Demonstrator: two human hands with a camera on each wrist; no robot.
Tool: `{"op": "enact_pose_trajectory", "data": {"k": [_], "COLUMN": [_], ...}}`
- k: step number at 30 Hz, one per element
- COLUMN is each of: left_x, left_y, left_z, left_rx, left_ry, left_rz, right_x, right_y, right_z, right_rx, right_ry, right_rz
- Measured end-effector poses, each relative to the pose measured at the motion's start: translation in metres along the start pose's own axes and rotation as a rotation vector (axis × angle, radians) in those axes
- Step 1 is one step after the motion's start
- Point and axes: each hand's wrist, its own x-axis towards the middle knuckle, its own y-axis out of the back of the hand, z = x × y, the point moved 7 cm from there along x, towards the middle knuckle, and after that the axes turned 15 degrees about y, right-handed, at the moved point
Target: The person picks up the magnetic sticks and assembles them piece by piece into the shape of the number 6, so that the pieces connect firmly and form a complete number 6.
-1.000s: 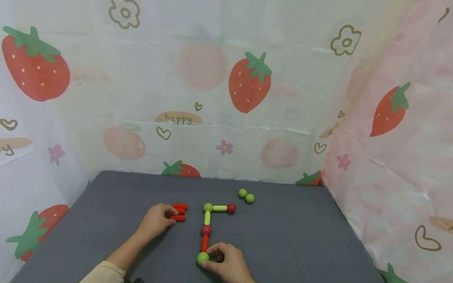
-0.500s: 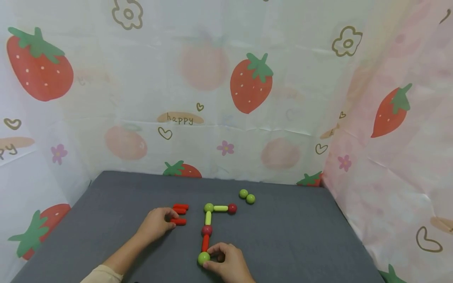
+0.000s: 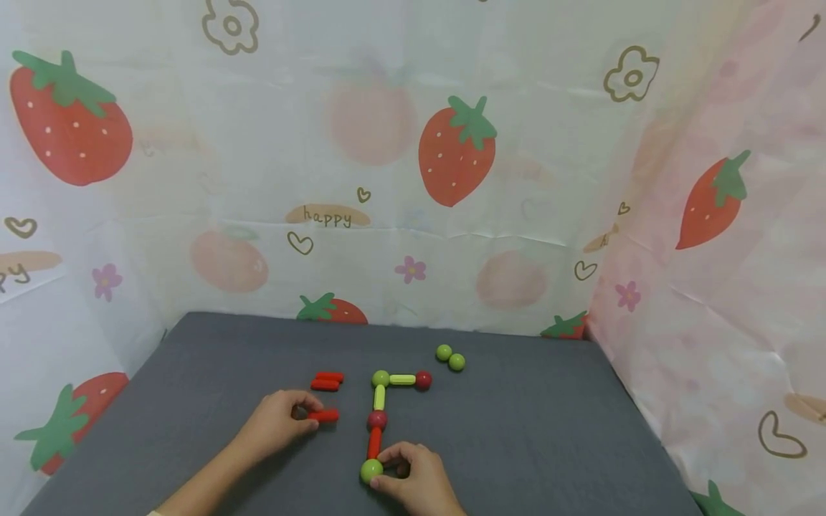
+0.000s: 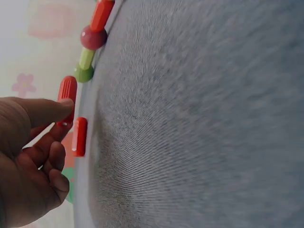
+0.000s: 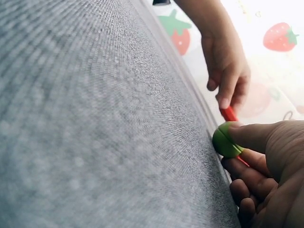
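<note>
Left hand (image 3: 277, 423) pinches one red rod (image 3: 326, 416), drawn clear of two others (image 3: 325, 385) and apparently singled out, left of the rod-and-ball chain (image 3: 377, 420) whose nearest green ball (image 3: 371, 471) the right hand (image 3: 418, 479) pinches.

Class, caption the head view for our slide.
Left hand's grip: a red rod; right hand's grip: a green ball ending a bent chain.

Shared tabletop (image 3: 548, 430), head-high and wrist-low views
</note>
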Motion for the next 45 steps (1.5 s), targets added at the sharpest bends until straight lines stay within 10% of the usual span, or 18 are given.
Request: {"op": "enact_pose_trajectory", "data": {"k": [21, 37, 45], "left_x": [-0.053, -0.053, -0.045], "left_y": [-0.037, -0.087, -0.107], "left_z": [0.001, 0.003, -0.005], "left_rx": [0.014, -0.116, -0.171], "left_ry": [-0.153, -0.200, -0.120], "left_rz": [-0.329, -0.564, -0.566], "right_x": [0.001, 0.002, 0.001], "right_y": [-0.002, -0.002, -0.001], "right_z": [0.001, 0.001, 0.002], "right_rx": [0.006, 0.043, 0.101], "right_ry": [0.011, 0.024, 0.014], "right_rz": [-0.022, -0.049, -0.058]}}
